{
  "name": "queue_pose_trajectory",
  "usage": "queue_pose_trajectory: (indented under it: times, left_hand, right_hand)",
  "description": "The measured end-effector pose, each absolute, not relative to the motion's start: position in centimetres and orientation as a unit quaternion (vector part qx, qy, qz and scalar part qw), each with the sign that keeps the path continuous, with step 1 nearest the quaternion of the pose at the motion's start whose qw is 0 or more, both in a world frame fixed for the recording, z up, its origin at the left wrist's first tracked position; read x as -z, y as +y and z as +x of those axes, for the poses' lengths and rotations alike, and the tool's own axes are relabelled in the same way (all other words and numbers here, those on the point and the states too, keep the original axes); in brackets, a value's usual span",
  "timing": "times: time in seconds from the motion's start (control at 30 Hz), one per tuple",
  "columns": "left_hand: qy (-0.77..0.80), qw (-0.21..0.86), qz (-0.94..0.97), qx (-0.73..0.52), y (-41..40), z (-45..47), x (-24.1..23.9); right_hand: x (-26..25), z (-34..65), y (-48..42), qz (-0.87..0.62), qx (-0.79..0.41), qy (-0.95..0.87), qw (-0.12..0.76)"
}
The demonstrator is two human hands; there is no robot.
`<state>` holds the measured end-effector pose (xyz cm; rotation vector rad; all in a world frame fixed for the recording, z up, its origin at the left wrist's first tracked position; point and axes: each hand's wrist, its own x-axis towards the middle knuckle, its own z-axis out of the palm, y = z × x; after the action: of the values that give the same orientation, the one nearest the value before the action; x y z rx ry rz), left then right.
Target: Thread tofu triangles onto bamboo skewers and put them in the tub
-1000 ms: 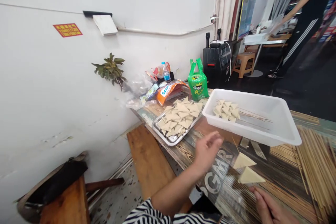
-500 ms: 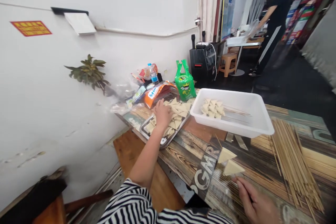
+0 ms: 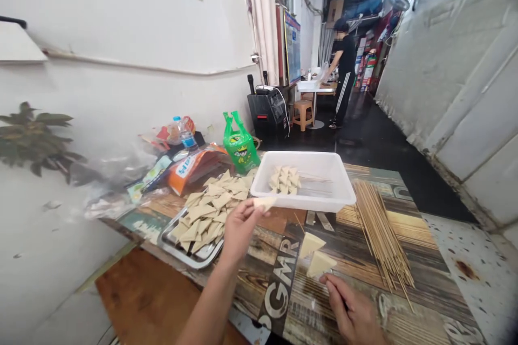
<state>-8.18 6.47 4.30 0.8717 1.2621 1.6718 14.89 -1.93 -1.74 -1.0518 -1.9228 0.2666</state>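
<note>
In the head view, the left hand pinches a pale triangle by the near left corner of the tub. In front of the tub, the right hand's fingers pinch a stick bearing two triangles. A heaped tray stands left of the tub.

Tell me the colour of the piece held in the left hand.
The piece in the left hand is pale cream; best seen in the head view.

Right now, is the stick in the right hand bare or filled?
Partly filled: two pale triangles sit on the stick, and its bare tip pokes out past them.
</note>
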Motion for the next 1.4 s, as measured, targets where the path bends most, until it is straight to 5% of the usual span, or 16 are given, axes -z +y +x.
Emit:
queue_pose_trajectory:
  times: [0.13,0.37,1.4]
  left_hand:
    - [0.402,0.576,0.3,-0.645,7.8,-3.6,-4.3]
    - [0.338,0.677,0.209,-0.619,9.1,-2.5,-4.2]
    - [0.361,0.712,0.196,-0.569,7.6,-3.0,-4.9]
  right_hand:
    - [2.0,15.5,-2.0,-0.451,-0.103,-0.76,0.456]
    - [2.6,16.1,-2.0,-0.446,-0.106,-0.778,0.43]
    - [2.2,15.8,-1.9,-0.421,-0.115,-0.791,0.429]
